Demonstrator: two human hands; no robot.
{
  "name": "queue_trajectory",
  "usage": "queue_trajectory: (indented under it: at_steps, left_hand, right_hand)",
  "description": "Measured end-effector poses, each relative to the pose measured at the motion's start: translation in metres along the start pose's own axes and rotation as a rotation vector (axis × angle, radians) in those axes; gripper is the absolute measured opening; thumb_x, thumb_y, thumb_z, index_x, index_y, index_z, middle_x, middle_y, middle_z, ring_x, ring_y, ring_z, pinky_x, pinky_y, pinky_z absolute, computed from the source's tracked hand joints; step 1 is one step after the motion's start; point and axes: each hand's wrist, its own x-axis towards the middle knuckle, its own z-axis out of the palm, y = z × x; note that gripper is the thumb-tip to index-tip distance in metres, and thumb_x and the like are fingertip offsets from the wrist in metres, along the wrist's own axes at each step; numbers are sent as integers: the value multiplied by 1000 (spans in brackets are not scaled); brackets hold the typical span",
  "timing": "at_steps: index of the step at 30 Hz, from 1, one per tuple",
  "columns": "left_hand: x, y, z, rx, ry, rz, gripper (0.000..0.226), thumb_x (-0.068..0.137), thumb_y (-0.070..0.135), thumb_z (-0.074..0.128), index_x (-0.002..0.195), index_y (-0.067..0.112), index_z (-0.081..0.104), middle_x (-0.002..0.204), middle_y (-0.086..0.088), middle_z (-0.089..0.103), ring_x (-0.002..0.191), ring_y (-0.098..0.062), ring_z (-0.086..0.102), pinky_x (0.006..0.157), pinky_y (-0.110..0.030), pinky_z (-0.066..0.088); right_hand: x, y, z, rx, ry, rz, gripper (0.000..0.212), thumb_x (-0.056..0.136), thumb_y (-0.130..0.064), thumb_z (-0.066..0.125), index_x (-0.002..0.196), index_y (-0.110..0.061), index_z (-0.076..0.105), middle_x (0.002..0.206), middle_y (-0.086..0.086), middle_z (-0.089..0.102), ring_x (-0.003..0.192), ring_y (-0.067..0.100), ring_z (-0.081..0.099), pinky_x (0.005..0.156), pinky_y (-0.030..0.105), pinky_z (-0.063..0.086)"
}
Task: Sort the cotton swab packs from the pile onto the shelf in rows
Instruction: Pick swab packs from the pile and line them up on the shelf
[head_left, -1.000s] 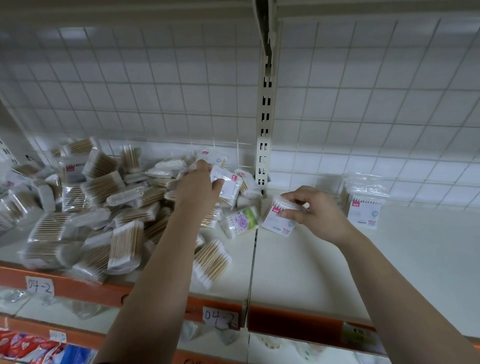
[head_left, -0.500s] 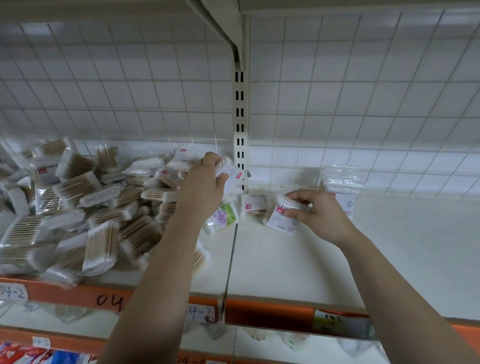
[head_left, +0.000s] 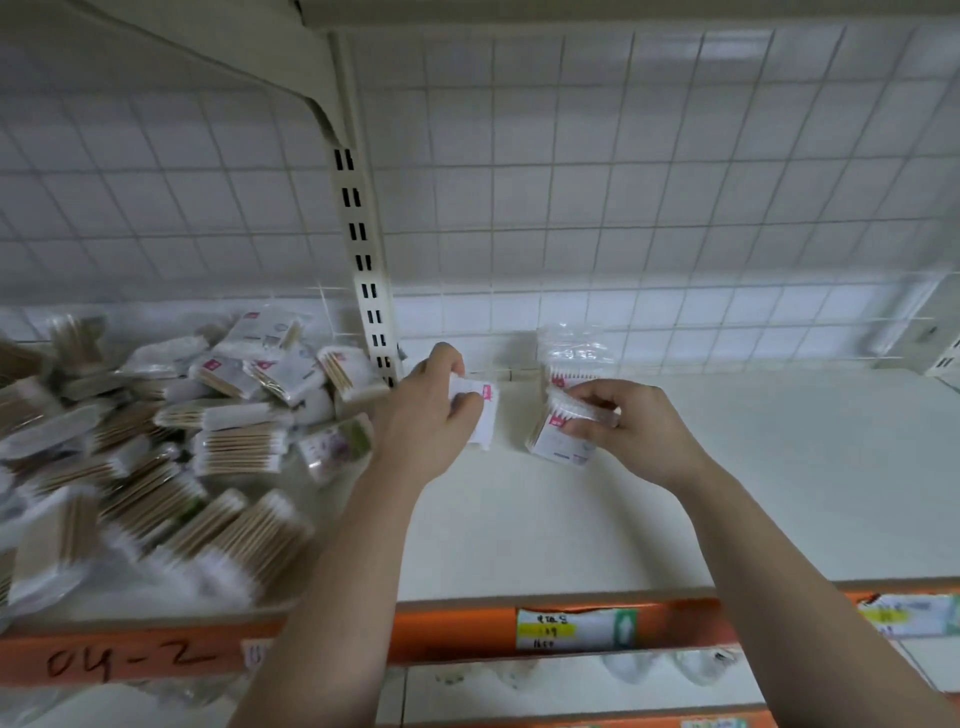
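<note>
One pack (head_left: 480, 410) now off the pile (head_left: 156, 441)

Slotted cream upright (head_left: 363, 249) against white wire grid backing (head_left: 623, 182), paper price label (head_left: 574, 630) on orange rail (head_left: 457, 631)

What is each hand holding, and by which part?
The left hand grips a white swab pack by its left side. The right hand pinches a second pack by its upper end.
</note>
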Motion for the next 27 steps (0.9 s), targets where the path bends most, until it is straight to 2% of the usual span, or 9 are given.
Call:
queue_trajectory:
  at_steps: [3,5,10,14,17,19,21,24,27]
  left_hand:
    - [1,8,12,-23,5,12,26,93,40,52,104,17,44,67,5,48,56,-16,44,50,-31,26]
    - [1,13,17,-65,-16,16,36,86,50,61,100,20,46,69,9,46,61,-14,45,49,-29,26]
    - [2,20,19,-141,10,-2,37,66,46,81,95,28,66,75,17,43,81,-13,48,61,-26,32]
    - [4,21,20,-167,31,-22,33,68,46,80,94,28,68,75,19,51,77,-9,50,57,-19,31]
    - [4,20,20,-116,75,11,37,78,44,72,110,26,65,94,8,62,76,-11,51,63,-23,34]
    - [4,18,21,-91,77,16,45,85,40,67,126,24,59,109,0,62,90,-17,56,72,-24,35]
    - [2,16,23,-78,83,10,44,89,36,62,131,23,55,112,-2,59,100,-20,57,73,-21,31]
    - [-3,15,25,-49,99,-11,30,91,30,58,119,22,60,101,0,59,90,-22,57,64,-25,29]
    - [-6,15,26,-18,83,-75,15,89,28,56,94,17,46,73,4,51,66,-21,49,50,-27,23]
  right_hand:
    - [-6,4,-12,-5,21,-2,24,81,-18,73,87,-40,65,81,-7,67,68,3,49,63,12,37]
    - [-8,7,-18,-22,30,-9,28,82,-18,72,85,-44,62,80,-8,67,68,3,49,62,13,37]
    - [-10,20,-30,-65,34,18,18,82,-28,71,93,-40,66,87,4,67,81,23,54,67,28,40]
    - [-12,23,-35,-42,34,11,16,82,-28,72,92,-40,66,87,3,68,81,23,55,66,26,39]
    - [-12,23,-37,-34,35,-5,21,82,-25,71,88,-43,64,86,0,68,80,20,55,65,24,39]
    - [-12,23,-37,-35,30,-12,22,82,-23,71,86,-44,64,85,1,68,79,20,54,63,23,37]
    - [-11,25,-37,-37,18,-15,20,82,-23,70,88,-42,65,84,1,67,77,19,52,62,22,36]
    - [-8,28,-35,-58,11,-12,17,82,-25,71,93,-37,67,83,1,66,77,20,52,62,22,36]
    - [-6,28,-32,-52,26,-24,24,81,-24,72,92,-43,64,82,0,65,76,19,52,62,21,35]
